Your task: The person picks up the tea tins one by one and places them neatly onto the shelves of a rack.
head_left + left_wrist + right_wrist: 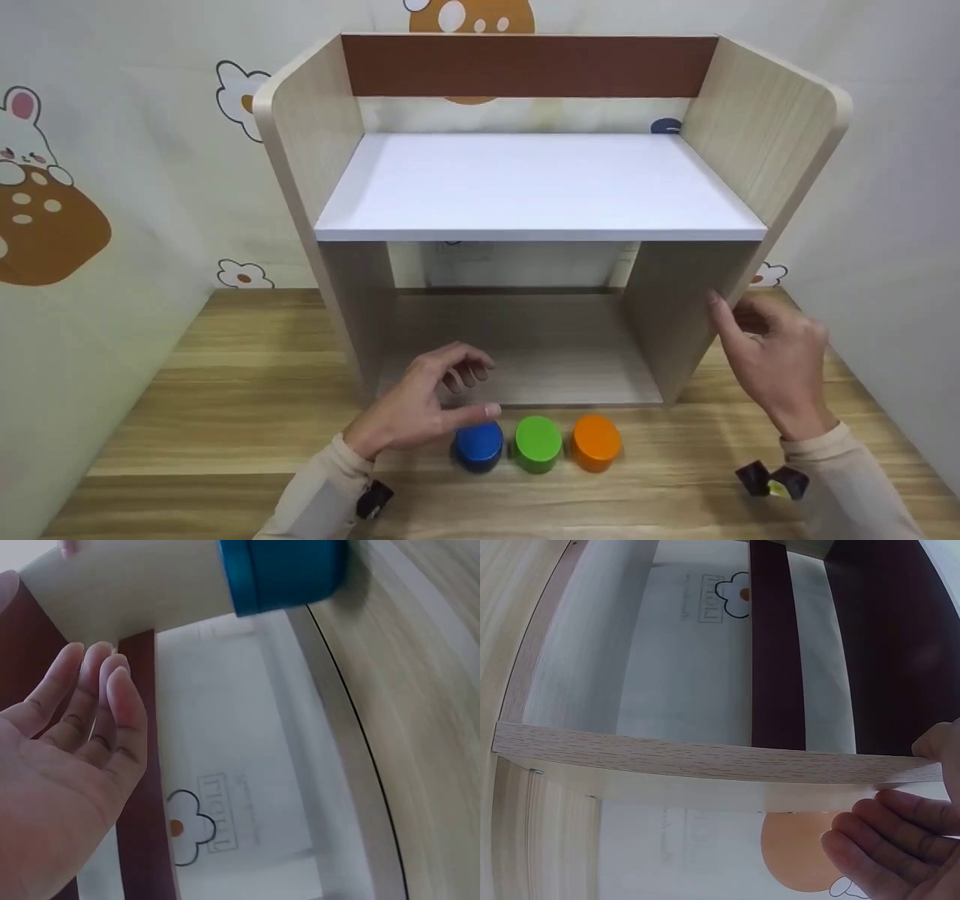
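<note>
Left hand (421,399) hovers loose, right hand (781,367) grips side panel (679,315) — boxed wall lettering (218,811) illegible.

Pale shelf (540,235) upright; three cylinders (538,442) (blue, green, orange) in front.

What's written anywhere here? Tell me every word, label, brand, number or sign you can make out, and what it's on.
Nothing reads clearly.
Wall behind the shelf unit: boxed lettering by a printed flower, too faint and blurred to read; fainter marks alongside, also unreadable.
Blue cylinder, green cylinder, orange cylinder: no writing visible.
Shelf unit: none visible.
</note>
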Demonstrator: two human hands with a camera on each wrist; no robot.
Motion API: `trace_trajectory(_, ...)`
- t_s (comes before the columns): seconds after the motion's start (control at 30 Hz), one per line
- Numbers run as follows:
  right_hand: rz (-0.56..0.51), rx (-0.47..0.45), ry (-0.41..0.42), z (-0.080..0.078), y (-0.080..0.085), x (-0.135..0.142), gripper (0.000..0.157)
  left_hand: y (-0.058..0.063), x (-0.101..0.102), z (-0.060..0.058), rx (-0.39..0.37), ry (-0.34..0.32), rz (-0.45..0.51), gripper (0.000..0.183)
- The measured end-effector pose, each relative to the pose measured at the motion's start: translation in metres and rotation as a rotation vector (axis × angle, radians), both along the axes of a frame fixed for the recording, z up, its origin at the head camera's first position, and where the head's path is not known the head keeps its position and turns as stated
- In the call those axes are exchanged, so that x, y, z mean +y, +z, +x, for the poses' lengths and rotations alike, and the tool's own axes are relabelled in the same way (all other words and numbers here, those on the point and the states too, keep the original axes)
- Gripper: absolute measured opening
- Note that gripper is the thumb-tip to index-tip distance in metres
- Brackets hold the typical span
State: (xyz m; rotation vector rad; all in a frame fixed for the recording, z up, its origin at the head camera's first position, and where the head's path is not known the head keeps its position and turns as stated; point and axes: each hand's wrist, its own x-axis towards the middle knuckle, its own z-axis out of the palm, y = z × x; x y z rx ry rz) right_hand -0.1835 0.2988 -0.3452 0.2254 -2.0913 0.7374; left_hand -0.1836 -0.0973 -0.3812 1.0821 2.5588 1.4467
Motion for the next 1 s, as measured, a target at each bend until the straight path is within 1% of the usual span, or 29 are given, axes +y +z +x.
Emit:
trace_trajectory(0.13,0.006,0.031,0.013,0.000,0.000,0.001,0.018,-0.003,-0.004,-0.004,-0.031,0.005,-0.001,0.041)
trace_trajectory(0.33,0.029,0.030,0.006,0.000,0.000,0.001,0.018,-0.005,-0.010,-0.007,-0.047,0.005,-0.009,0.047)
trace_trajectory(0.6,0.042,0.019,-0.004,0.000,0.000,0.000,0.020,-0.008,-0.015,-0.010,-0.064,-0.051,-0.008,0.061)
trace_trajectory(0.77,0.031,0.015,-0.003,0.000,0.001,0.000,0.020,-0.011,-0.016,-0.012,-0.060,-0.062,-0.016,0.056)
trace_trajectory(0.87,0.030,0.015,-0.005,0.000,0.001,0.000,0.020,-0.012,-0.018,-0.014,-0.071,-0.067,-0.031,0.054)
trace_trajectory(1.0,0.038,0.033,-0.004,0.000,0.000,0.001,0.020,-0.013,-0.020,-0.015,-0.097,-0.099,-0.064,0.060)
